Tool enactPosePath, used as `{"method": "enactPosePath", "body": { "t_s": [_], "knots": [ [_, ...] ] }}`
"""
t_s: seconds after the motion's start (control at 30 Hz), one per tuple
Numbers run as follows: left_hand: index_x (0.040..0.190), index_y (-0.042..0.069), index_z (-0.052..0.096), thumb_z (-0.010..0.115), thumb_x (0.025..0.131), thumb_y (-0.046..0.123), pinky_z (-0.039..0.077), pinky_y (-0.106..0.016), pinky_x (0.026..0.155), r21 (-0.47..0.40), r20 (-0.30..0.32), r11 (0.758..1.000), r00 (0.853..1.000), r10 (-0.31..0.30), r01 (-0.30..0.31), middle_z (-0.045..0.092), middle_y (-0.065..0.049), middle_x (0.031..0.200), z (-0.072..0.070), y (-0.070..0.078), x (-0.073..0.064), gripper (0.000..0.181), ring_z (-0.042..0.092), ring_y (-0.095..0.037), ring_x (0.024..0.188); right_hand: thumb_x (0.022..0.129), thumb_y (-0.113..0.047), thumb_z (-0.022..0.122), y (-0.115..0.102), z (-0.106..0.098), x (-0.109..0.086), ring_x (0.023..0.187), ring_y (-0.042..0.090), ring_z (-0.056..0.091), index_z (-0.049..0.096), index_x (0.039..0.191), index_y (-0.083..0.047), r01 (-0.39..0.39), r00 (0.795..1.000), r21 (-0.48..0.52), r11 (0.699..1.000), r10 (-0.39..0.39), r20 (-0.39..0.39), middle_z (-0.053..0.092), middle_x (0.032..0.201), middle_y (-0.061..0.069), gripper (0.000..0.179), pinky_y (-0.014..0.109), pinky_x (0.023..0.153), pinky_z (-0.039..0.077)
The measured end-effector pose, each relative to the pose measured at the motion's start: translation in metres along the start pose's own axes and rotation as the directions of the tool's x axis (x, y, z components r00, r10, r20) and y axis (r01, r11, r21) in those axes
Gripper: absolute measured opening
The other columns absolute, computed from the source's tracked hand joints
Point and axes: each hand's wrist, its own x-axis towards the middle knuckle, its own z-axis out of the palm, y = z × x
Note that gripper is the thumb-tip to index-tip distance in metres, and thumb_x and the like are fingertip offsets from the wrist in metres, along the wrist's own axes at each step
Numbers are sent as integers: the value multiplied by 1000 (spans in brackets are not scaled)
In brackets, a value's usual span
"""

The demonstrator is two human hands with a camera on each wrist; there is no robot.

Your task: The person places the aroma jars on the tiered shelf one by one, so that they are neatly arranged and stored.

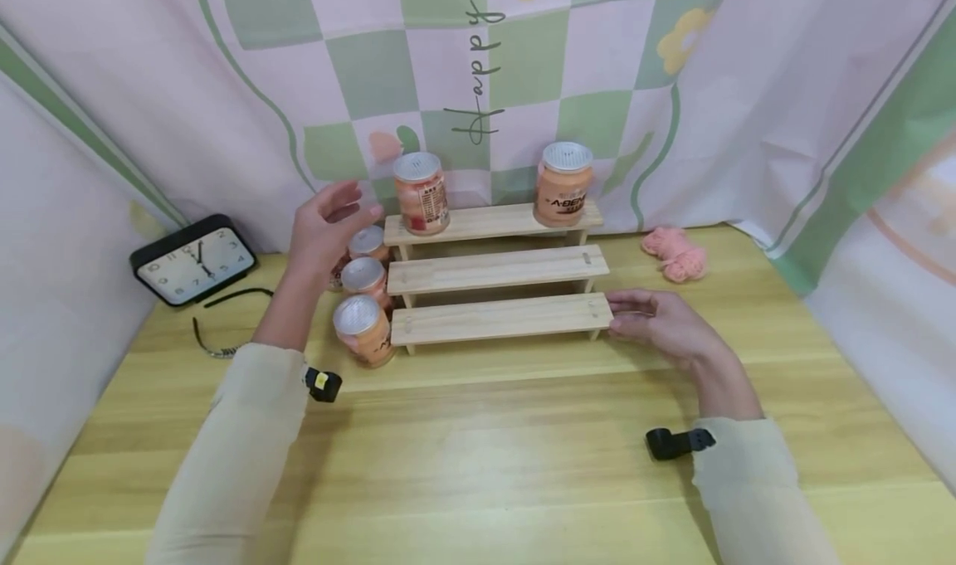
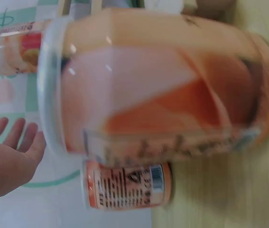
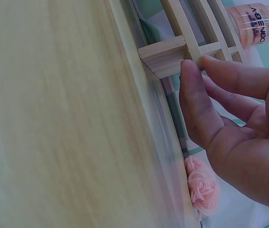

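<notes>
A three-step wooden shelf (image 1: pixel 500 320) stands on the table. One peach-coloured can with a silver lid (image 1: pixel 422 196) is at the left end of its top step, and another such can (image 1: pixel 563 187) is near the right end. My left hand (image 1: pixel 326 225) hovers with relaxed fingers just left of the first can, above several similar cans (image 1: pixel 366 333) lined up beside the shelf. In the left wrist view one can (image 2: pixel 158 90) fills much of the picture, and nothing is in that hand (image 2: pixel 11 161). Thumb and fingertips of my right hand (image 1: pixel 665 324) pinch the bottom step's right end.
A black-framed clock (image 1: pixel 196 262) stands at the back left, with a thin dark cord (image 1: pixel 224 352) lying in front of it. Pink yarn (image 1: pixel 675 254) lies right of the shelf. A checked curtain (image 1: pixel 448 59) hangs behind, close to the top step.
</notes>
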Motion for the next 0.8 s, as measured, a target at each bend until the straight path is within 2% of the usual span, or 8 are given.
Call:
{"method": "enactPosePath", "body": {
  "t_s": [0.17,0.4,0.63,0.8],
  "knots": [
    [143,8,57,79,91,27,49,-36,99,-14,-16,999,999,33,-33,57,-10,143,-10,-6,-4,60,51,-20,128,99,2,59,0,0,1,103,8,64,32,150,14,-3,1000,-9,1000,3,-5,42,144,35,58,25,94,53],
    [145,4,54,78,91,23,47,-29,99,-3,-58,1000,998,17,-17,55,-15,145,-25,-17,-8,62,50,-24,130,99,2,60,0,0,2,105,10,63,33,150,14,-7,1000,-14,1000,7,-4,42,145,34,59,27,94,53],
    [140,2,58,77,91,17,45,-29,100,-25,-174,1000,985,-6,2,56,-17,141,-33,-28,-4,55,51,-24,126,99,2,60,2,-1,2,105,10,63,32,150,13,-10,1000,-16,1000,10,-4,41,146,34,60,26,94,53],
    [142,4,57,77,91,20,43,-34,108,28,-223,999,974,-35,42,55,-13,144,-40,-35,-5,57,48,-25,133,99,1,61,2,-1,2,105,10,63,33,150,13,-10,1000,-26,1000,10,-9,42,146,34,60,27,94,53]
  ]
}}
